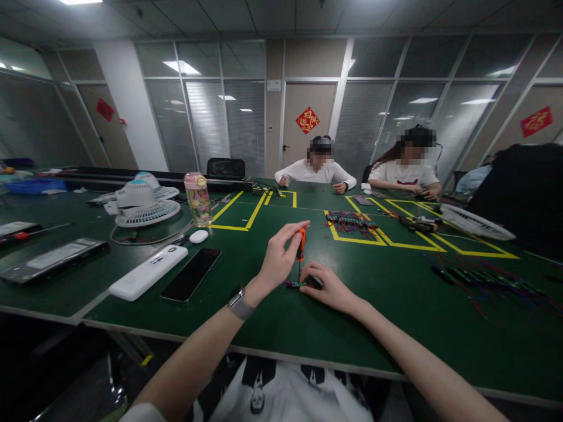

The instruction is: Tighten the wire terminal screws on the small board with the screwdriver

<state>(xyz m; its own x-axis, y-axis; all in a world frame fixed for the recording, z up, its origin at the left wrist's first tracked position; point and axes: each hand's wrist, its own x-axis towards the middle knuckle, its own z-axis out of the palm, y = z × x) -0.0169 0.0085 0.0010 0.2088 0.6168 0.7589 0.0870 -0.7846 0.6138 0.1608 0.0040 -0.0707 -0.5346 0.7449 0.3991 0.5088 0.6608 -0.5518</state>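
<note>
My left hand [280, 253], with a watch on its wrist, is closed around the orange-and-black handle of a screwdriver [301, 246]. The screwdriver stands upright, its thin shaft pointing down at a small green circuit board [294, 285] on the green table. From the other side, my right hand [331, 285] rests on the table with its fingers bent over the board's right end, pressing or gripping it. Those fingers hide part of the board, and the exact spot where the screwdriver tip meets it is too small to make out.
To the left lie a black phone [191, 274], a white power bank [149, 272], a white oval case [199, 236], a bottle [197, 199] and a fan [147, 205]. Wired boards lie in a yellow-taped box [352, 223] and in a pile [488, 278] at right. Two people sit opposite.
</note>
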